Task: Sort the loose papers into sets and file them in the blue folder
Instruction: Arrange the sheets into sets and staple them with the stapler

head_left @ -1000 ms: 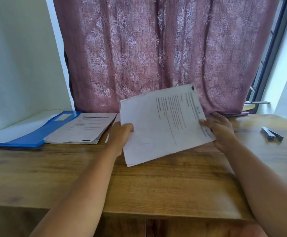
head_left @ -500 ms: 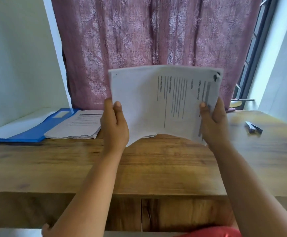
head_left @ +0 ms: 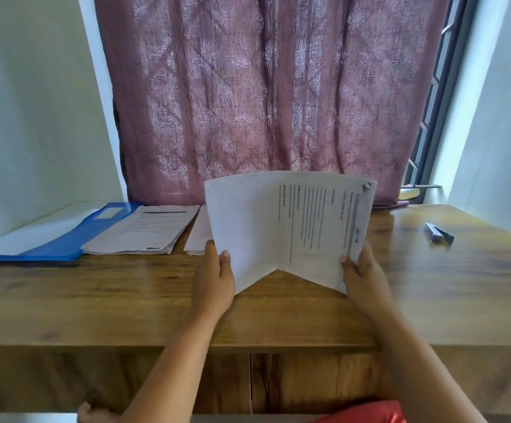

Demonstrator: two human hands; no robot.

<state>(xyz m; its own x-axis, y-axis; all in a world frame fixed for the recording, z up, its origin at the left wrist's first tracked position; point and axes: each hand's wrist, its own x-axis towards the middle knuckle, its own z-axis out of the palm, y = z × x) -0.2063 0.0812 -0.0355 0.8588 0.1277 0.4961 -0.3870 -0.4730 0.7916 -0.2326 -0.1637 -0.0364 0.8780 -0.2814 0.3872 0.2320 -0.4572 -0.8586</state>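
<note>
Paper set (head_left: 278, 227) upright, pinched by left hand (head_left: 213, 282) and right hand (head_left: 362, 279) fingers.

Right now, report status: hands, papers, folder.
Left hand and right hand grip white printed paper set, upright over wooden desk. Open blue plastic folder far left. Nothing blocking.

No text can be read anywhere; the held sheets (head_left: 290, 227) carry dark printed lines running sideways, too blurred to make out; the paper stack (head_left: 144, 230) beside the blue folder (head_left: 65, 245) shows a dark heading bar and faint lines, also illegible; the folder's pale label (head_left: 110, 212) looks blank or too small to tell.
</note>
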